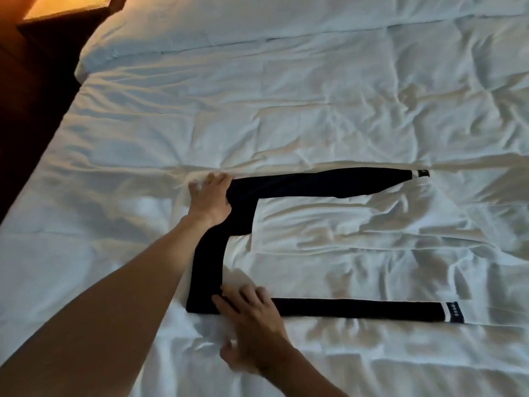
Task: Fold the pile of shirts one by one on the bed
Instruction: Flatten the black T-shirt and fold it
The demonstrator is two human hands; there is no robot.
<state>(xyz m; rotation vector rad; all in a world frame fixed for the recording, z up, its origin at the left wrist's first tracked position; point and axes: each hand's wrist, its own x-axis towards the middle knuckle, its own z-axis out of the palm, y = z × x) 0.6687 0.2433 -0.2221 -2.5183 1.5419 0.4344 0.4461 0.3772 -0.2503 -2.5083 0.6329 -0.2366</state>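
A white pillow (160, 32) lies along the bed's head edge at the far left corner. Just beyond that corner stands a dark wooden nightstand (57, 32), its top lit warm orange from above.

Two bare forearms in view, no sleeves showing. Left hand (210, 197) and right hand (252, 325) uncovered: nothing worn on wrists or fingers.
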